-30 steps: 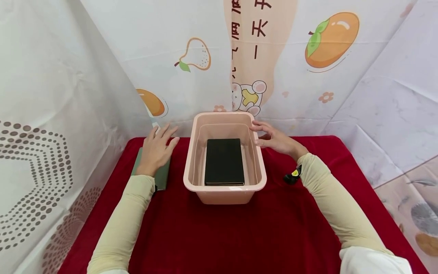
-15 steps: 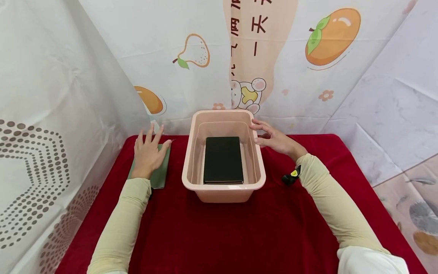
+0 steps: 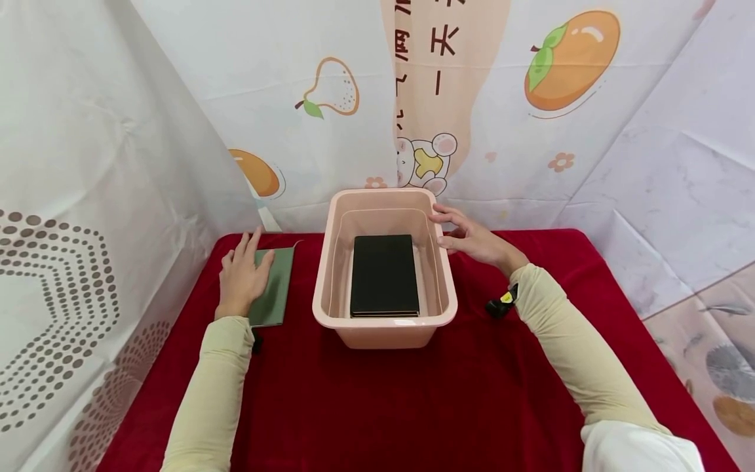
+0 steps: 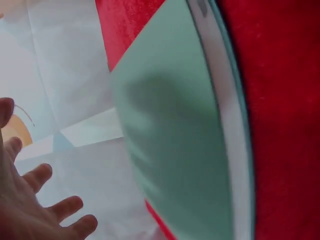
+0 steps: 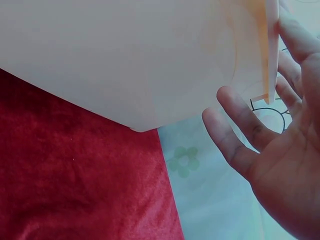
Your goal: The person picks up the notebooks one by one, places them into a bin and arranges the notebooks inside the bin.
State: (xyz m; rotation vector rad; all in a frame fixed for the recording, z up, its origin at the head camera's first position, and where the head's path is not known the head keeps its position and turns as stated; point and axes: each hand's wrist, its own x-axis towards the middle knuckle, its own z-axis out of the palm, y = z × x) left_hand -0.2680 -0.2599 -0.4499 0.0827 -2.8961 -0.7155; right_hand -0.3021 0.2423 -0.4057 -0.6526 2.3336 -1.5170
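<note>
A green hardcover notebook [image 3: 276, 288] lies on the table at the left, with a ribbon showing at its far edge. My left hand [image 3: 240, 278] is over its left side, fingers spread and holding nothing; in the left wrist view the fingers stand off to the side of the cover [image 4: 170, 115]. A pink plastic tub [image 3: 386, 337] stands in the middle, with a black-covered book [image 3: 385, 275] flat inside. My right hand [image 3: 472, 239] rests at the tub's right rim with loosely extended fingers. In the right wrist view, two fingers [image 5: 235, 135] reach beneath the rim, beside the outer wall.
Red velvet cloth [image 3: 377, 406] covers the table. Printed white curtains [image 3: 265, 78] hang close behind and along both sides. A black wrist device with a yellow mark [image 3: 501, 303] hangs by the right cuff.
My left hand has moved left and toward me across the green notebook, so more of its cover shows. The right hand stays at the tub's rim. The view has shifted slightly.
</note>
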